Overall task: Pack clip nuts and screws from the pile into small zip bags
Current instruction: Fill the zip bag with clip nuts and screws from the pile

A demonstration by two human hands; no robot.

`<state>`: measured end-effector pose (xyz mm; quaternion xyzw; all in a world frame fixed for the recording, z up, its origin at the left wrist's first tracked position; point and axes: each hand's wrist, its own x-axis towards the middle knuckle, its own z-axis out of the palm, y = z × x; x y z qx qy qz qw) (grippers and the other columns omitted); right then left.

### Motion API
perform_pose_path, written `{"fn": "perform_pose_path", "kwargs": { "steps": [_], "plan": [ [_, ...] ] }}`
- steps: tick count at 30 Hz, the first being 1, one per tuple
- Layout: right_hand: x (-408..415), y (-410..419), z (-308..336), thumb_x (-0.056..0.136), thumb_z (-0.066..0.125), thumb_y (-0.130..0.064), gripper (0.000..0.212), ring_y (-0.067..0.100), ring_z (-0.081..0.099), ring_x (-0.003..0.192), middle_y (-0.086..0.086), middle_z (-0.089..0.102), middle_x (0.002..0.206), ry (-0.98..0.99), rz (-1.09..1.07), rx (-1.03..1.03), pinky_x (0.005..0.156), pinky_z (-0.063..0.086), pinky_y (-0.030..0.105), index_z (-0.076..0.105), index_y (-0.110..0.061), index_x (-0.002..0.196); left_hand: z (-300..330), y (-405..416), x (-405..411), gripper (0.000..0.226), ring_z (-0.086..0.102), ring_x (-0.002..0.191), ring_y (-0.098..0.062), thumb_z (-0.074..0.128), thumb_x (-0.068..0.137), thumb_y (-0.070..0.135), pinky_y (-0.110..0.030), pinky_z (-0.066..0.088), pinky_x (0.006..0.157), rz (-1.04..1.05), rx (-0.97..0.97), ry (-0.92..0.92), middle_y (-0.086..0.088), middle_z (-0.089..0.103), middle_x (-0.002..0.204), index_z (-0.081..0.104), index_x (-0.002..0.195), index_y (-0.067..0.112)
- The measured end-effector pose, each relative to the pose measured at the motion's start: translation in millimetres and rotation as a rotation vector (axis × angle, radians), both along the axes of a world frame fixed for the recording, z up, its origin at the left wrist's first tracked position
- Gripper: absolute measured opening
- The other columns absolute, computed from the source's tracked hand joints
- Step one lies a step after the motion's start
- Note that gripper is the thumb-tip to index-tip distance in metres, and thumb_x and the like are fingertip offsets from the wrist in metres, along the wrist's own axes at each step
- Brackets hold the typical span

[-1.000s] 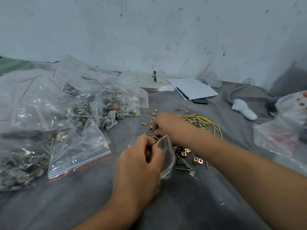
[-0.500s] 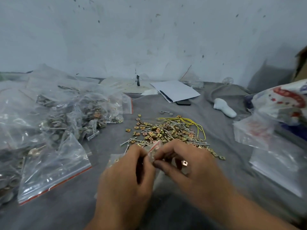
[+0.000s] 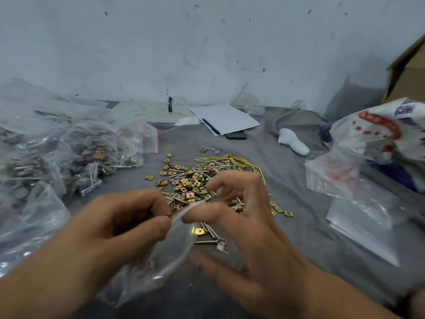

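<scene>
Right hand back from pile of clip nuts and screws, now at small zip bag mouth with left hand. Both hands' fingers pinch bag rim near centre of worktop; likely sealing next.

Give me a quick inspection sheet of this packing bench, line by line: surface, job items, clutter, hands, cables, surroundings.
Surface: grey cloth, wrinkled.
Job's things: loose pile of clip nuts and screws at centre; small zip bag held above the cloth; filled bags heaped at left; empty zip bags at right.
Clutter: white paper with a pen, dark phone, white lump, printed plastic bag.
Grippers: left hand pinches the bag's mouth; right hand holds the opposite edge.
Cables: thin yellow wire lies on the pile's far side.
Surroundings: stained pale wall; cardboard box at far right.
</scene>
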<state>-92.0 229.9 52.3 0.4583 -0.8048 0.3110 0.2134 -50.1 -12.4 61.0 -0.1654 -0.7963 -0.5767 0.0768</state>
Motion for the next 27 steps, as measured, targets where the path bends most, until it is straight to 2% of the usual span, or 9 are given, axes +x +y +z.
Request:
{"fn": "perform_pose_path", "kwargs": {
  "steps": [3,7,11,14,17,19,22,24,27],
  "plan": [
    [3,-3,0,0.089,0.082,-0.022,0.024,0.026,0.047,0.136,0.0,0.045,0.144,-0.079,0.049,-0.061,0.108,0.043,0.04,0.073,-0.022,0.111,7,-14,0,0.057,0.051,0.042,-0.011,0.074,0.081,0.067,-0.016,0.03,0.042,-0.06,0.005,-0.014,-0.015,0.061,0.052,0.069,0.081,0.01],
    [9,-3,1,0.093,0.078,-0.01,0.007,0.024,0.064,0.121,0.003,0.066,0.125,-0.124,0.134,-0.244,0.101,0.05,0.036,0.075,-0.01,0.1,9,-14,0,0.053,0.059,0.054,-0.012,0.072,0.083,0.064,-0.014,0.042,0.05,-0.045,0.038,0.044,-0.011,0.066,0.062,0.072,0.083,0.011],
    [15,-1,2,0.091,0.078,-0.017,0.009,0.026,0.069,0.101,0.002,0.069,0.105,-0.3,0.136,-0.447,0.086,0.054,0.038,0.071,-0.014,0.097,13,-13,4,0.08,0.074,0.094,-0.027,0.081,0.065,0.074,-0.033,0.06,0.08,-0.234,0.263,-0.163,-0.018,0.075,0.109,0.075,0.117,0.013],
    [21,0,6,0.086,0.081,-0.021,0.017,0.018,0.07,0.081,0.003,0.072,0.088,-0.503,0.181,-0.639,0.076,0.055,0.024,0.069,-0.014,0.095,14,-3,16,0.082,0.068,0.121,-0.034,0.084,0.074,0.062,-0.041,0.054,0.101,-0.267,0.129,-0.066,-0.012,0.07,0.131,0.061,0.14,0.019],
    [24,1,14,0.079,0.084,-0.015,0.025,0.018,0.069,0.066,0.007,0.072,0.082,-0.51,0.132,-0.727,0.066,0.057,0.021,0.069,-0.012,0.098,11,15,17,0.062,0.077,0.099,-0.029,0.089,0.076,0.029,-0.034,0.061,0.086,-0.024,0.177,0.019,-0.009,0.08,0.106,0.065,0.133,0.03],
    [24,2,20,0.076,0.089,-0.012,0.034,0.018,0.069,0.063,0.009,0.071,0.085,-0.47,0.083,-0.755,0.064,0.057,0.02,0.068,-0.013,0.102,12,23,14,0.056,0.079,0.077,-0.022,0.085,0.07,0.018,-0.023,0.061,0.07,0.069,0.286,0.016,-0.013,0.08,0.087,0.07,0.124,0.021],
    [21,6,26,0.076,0.083,-0.014,0.032,0.021,0.07,0.062,0.011,0.073,0.086,-0.456,0.038,-0.831,0.063,0.057,0.021,0.067,-0.013,0.104,13,30,12,0.031,0.075,0.064,-0.022,0.082,0.069,0.018,-0.023,0.057,0.057,0.144,0.351,0.058,-0.015,0.079,0.08,0.078,0.099,0.01],
    [19,9,31,0.074,0.084,-0.017,0.028,0.02,0.073,0.063,0.008,0.077,0.083,-0.467,0.001,-0.863,0.062,0.058,0.019,0.07,-0.015,0.098,11,31,12,0.018,0.075,0.061,-0.025,0.079,0.072,0.02,-0.024,0.056,0.053,0.182,0.404,0.067,-0.014,0.079,0.08,0.081,0.088,0.012],
    [15,14,35,0.066,0.087,-0.024,0.022,0.018,0.075,0.061,0.007,0.079,0.077,-0.522,-0.068,-0.9,0.06,0.058,0.018,0.076,-0.019,0.084,10,30,13,0.017,0.077,0.064,-0.032,0.076,0.076,0.029,-0.027,0.057,0.052,0.22,0.45,0.074,-0.013,0.08,0.085,0.083,0.087,0.019]
  ]
}}
